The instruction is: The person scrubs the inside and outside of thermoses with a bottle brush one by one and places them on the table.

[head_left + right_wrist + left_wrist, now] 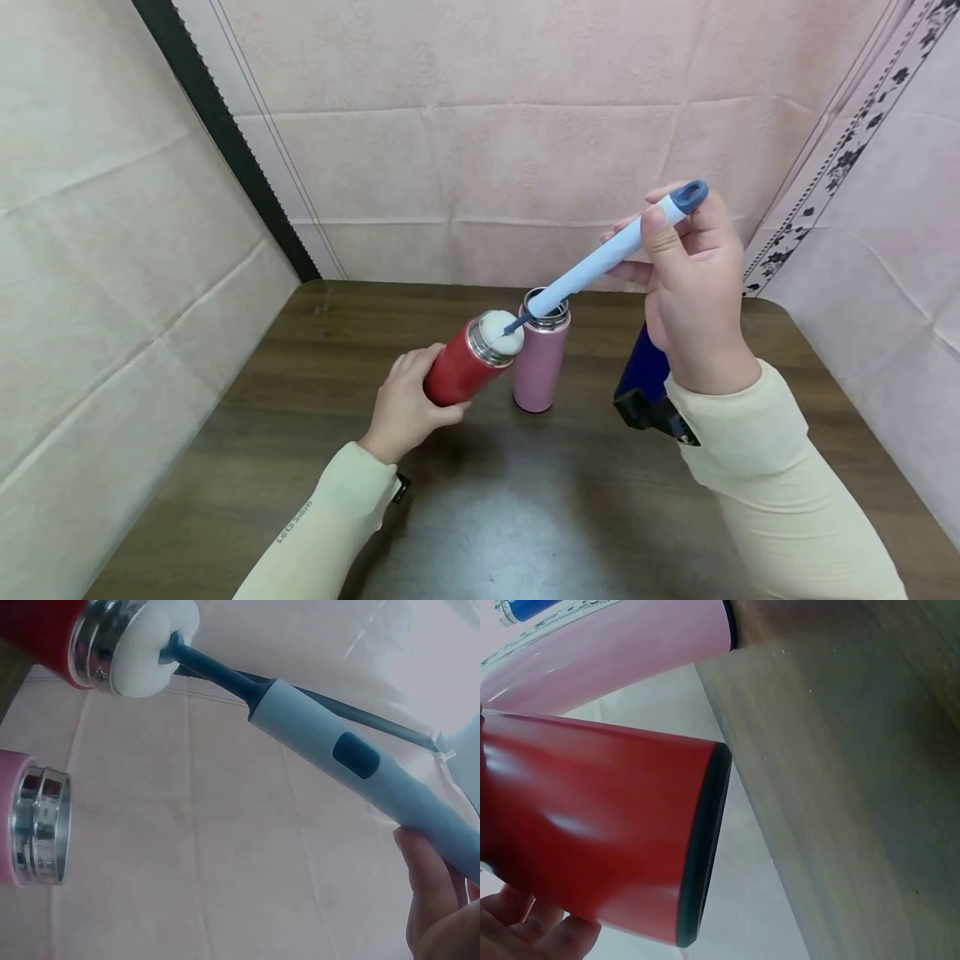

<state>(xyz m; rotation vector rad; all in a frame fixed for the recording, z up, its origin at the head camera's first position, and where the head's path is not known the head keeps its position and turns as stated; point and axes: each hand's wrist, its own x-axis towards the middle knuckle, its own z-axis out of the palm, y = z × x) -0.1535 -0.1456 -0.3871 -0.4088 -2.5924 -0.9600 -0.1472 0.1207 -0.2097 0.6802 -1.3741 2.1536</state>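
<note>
Fingers of the right hand (693, 292) pinch the upper part of the brush (600, 258), thumb on the near side, close to the dark blue loop end (690, 197); other fingertips show beyond the handle, more spread. Left hand (408, 404) curls round the red bottle (461, 367), thumb low along one side, gap only as wide as the bottle body.

Brush slants down to the left, light blue handle, thin dark blue neck running into a white sponge head (495, 332). Sponge sits in the red bottle's steel mouth, filling it and bulging out past the rim; how deep it goes, cannot tell. Red bottle is tilted, mouth up and toward the right hand. Its black base (705, 847) shows in the left wrist view.

Pink bottle (537, 367) stands upright just beside the red one, mouth uncovered, steel rim; brush handle crosses in front of the mouth in head view, contents can't be made out. Dark blue container (643, 362) stands farther right, mostly hidden behind right hand and sleeve (780, 500). All over a brown wooden table (480, 533), pale cloth (525, 158) behind.
</note>
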